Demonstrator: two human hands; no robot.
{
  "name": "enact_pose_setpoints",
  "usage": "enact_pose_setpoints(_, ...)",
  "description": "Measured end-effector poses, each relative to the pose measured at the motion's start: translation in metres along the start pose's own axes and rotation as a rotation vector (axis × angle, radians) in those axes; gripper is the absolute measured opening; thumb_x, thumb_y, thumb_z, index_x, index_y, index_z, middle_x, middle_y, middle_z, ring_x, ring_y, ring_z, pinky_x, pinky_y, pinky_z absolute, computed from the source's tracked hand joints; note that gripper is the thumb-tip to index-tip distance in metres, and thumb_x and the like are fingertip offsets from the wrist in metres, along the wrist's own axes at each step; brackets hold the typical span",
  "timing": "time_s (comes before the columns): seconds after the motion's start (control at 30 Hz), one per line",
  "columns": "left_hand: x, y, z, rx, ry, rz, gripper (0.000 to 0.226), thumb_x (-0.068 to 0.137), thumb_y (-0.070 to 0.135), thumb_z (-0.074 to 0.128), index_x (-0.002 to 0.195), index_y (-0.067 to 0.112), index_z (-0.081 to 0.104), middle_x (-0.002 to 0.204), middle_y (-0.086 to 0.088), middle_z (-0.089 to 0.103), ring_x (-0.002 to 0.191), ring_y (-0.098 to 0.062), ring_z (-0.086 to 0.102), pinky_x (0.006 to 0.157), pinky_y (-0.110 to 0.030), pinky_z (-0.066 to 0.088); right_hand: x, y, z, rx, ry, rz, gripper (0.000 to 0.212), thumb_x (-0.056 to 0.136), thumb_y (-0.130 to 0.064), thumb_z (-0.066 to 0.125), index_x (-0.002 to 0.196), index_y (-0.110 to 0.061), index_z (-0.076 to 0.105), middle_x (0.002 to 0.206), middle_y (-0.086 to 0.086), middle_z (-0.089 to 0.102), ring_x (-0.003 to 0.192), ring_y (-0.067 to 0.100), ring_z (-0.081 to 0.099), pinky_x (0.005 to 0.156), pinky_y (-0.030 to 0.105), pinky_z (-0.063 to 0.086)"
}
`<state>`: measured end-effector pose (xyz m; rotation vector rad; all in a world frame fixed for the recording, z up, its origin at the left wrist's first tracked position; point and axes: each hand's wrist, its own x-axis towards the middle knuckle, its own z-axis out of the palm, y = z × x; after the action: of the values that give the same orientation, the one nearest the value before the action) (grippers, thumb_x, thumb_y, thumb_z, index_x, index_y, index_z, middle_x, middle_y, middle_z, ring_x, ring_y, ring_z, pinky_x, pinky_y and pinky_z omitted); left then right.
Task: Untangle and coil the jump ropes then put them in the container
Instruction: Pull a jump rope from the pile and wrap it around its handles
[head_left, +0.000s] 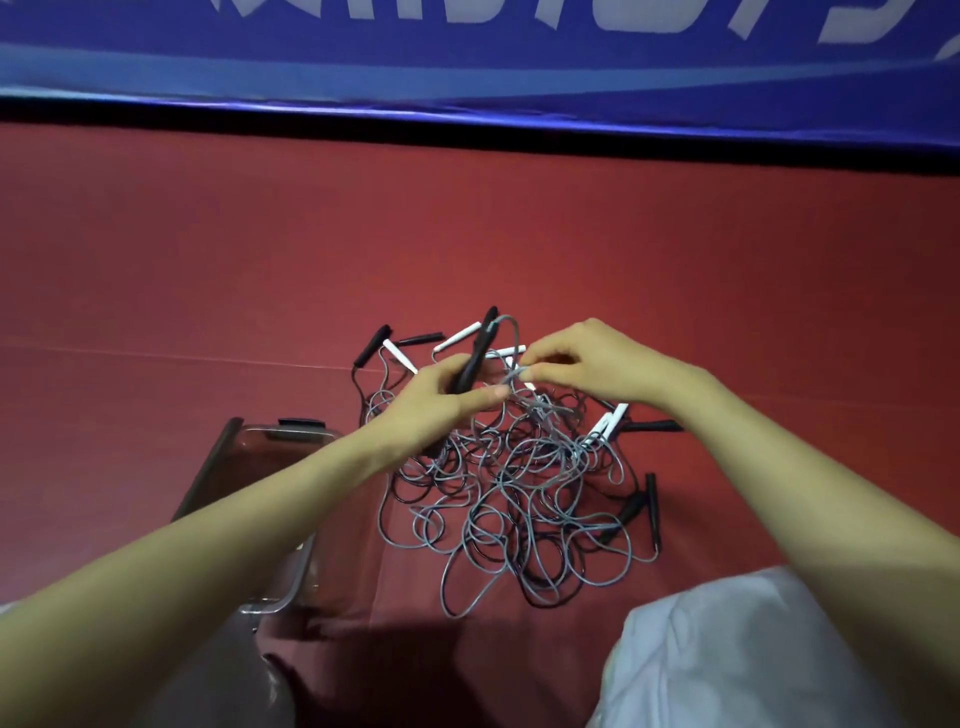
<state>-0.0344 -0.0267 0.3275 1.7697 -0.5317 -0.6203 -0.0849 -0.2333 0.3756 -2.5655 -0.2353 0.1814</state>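
Jump ropes (519, 493) are heaped, tangled, on the red floor (208, 291) beside the clear container (306, 435). A black handle (480, 343) is gripped by the left hand (436, 400); grey cord (515, 332) is pinched by the right hand (587, 364) fingers (540, 370).

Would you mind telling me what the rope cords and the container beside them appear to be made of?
The cords: likely plastic-coated, smooth grey and black, holding springy loops. The container: clear hard plastic, see-through walls, dark rim.
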Motion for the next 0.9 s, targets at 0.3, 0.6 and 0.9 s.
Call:
enact_pose_setpoints(0.3, 0.013, 0.026, -0.027, -0.382, 0.438, 0.056, 0.017, 0.091, 0.01, 0.061, 0.077, 0.015, 0.054, 0.053, 0.005, 0.035, 0.042, -0.006, 0.029, 0.041, -0.019, 0.022, 0.004, 0.03, 0.002, -0.067, -0.229, 0.237, 0.028, 0.089, -0.038, 0.066, 0.073, -0.018, 0.055, 0.066, -0.002, 0.053, 0.063, 0.015, 0.047, 0.06, 0.029, 0.035)
enact_pose_setpoints(0.6, 0.006, -0.004, -0.025, 0.239, 0.234, -0.084, 0.039, 0.082, 0.01, 0.071, 0.116, 0.022, 0.058, 0.082, 0.003, 0.058, 0.067, -0.013, 0.051, 0.061, -0.024, 0.042, 0.0, 0.025, -0.006, -0.069, -0.035, 0.127, 0.025, 0.098, -0.038, 0.05, 0.088, -0.021, 0.065, 0.066, 0.004, 0.055, 0.061, 0.015, 0.044, 0.062, 0.032, 0.035)
enact_pose_setpoints(0.9, 0.001, 0.014, -0.001, -0.17, 0.036, 0.092, 0.01, 0.094, 0.016, 0.06, 0.085, 0.011, 0.058, 0.059, 0.001, 0.044, 0.049, -0.01, 0.037, 0.048, -0.019, 0.03, 0.003, -0.006, 0.0, 0.093, -0.024, 0.054, 0.029, 0.094, -0.038, 0.059, 0.076, -0.015, 0.062, 0.059, -0.006, 0.053, 0.054, 0.005, 0.046, 0.058, 0.026, 0.035)
